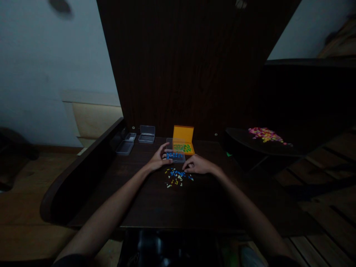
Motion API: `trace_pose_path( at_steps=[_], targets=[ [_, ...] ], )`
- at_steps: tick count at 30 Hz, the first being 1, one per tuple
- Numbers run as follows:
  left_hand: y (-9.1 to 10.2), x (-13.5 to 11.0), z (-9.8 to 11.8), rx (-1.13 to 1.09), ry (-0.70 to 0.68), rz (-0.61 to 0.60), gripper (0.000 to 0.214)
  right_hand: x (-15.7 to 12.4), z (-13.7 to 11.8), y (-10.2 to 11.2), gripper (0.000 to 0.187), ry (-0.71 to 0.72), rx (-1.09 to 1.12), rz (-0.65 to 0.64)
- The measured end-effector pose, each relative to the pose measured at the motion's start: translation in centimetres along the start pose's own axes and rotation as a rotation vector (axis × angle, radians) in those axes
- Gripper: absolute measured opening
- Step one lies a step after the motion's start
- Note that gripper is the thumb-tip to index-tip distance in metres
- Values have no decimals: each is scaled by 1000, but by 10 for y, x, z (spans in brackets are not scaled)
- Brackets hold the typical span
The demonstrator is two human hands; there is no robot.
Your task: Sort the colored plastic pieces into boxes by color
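Note:
My left hand (pixel 159 157) rests on the dark table (pixel 144 200) with its fingers round the left side of a small clear box (pixel 175 156) that holds blue pieces. My right hand (pixel 198 165) lies just right of that box, fingers curled down at the edge of a loose scatter of small blue, yellow and white pieces (pixel 177 176). What the right fingers hold, if anything, is hidden. Behind the clear box stands an open orange box (pixel 183 140) with green and yellow pieces in it.
Three empty clear boxes (pixel 147 134) sit at the table's back left corner. A heap of pink and yellow pieces (pixel 265 135) lies on a dark round surface to the right. A dark wooden panel rises behind the table; a raised curved rail runs along its left edge.

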State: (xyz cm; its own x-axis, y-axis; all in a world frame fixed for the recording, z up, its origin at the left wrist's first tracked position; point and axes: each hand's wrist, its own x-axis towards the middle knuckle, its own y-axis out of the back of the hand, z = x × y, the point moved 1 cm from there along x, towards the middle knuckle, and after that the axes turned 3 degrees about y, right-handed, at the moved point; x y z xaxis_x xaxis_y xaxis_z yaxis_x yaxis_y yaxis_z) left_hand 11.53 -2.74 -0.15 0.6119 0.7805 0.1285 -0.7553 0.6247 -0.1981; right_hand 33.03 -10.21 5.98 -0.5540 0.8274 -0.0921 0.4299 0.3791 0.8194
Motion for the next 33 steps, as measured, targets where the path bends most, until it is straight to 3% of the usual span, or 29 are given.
trace_pose_path(
  at_steps=[7,33],
  targets=[
    [1,0,-2,15,4,8,93,-2,3,-12,20,44,-33,31],
    [3,1,-3,8,11,10,93,-12,20,-17,26,-19,119,44]
  ],
)
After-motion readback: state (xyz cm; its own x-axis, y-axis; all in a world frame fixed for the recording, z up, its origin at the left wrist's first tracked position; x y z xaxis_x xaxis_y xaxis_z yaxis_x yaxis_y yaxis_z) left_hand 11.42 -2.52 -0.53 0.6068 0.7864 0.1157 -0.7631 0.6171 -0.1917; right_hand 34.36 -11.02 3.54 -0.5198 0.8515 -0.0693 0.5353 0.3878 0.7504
